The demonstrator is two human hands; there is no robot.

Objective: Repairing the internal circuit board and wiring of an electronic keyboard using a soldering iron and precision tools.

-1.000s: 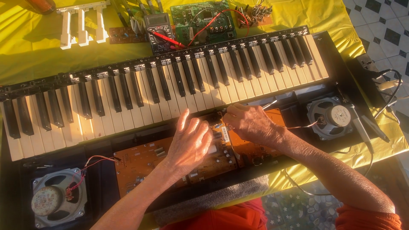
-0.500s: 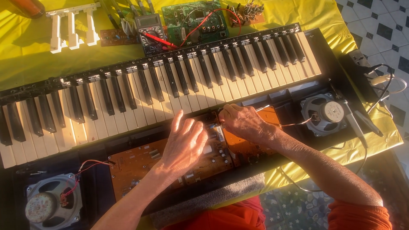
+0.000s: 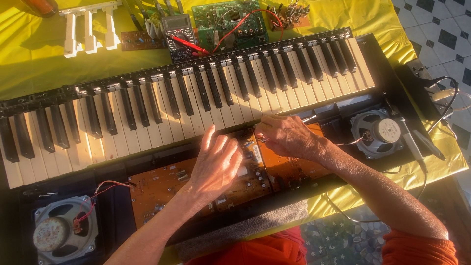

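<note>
The orange circuit board (image 3: pixel 206 184) sits inside the opened keyboard (image 3: pixel 186 105), right under both hands. Compared with half a second back, not much has changed: both hands are in the same spots on the board and the view has just drifted a little.

Left hand (image 3: pixel 216 164) lies flat on the board, fingers spread and loose, gripping nothing. Right hand (image 3: pixel 287 137) is curled over the board's top edge just beside the keys, fingertips pinched together, but I can't tell what it's got, if anything.

Count: one board under the hands and two speakers, one (image 3: pixel 64 235) down past the left hand and one (image 3: pixel 378 132) just off the right wrist. Beyond the keys on the yellow counter (image 3: pixel 29 54): one green board (image 3: pixel 230 19), one multimeter (image 3: pixel 179 29) and a loose set of white keys (image 3: pixel 91 27).
</note>
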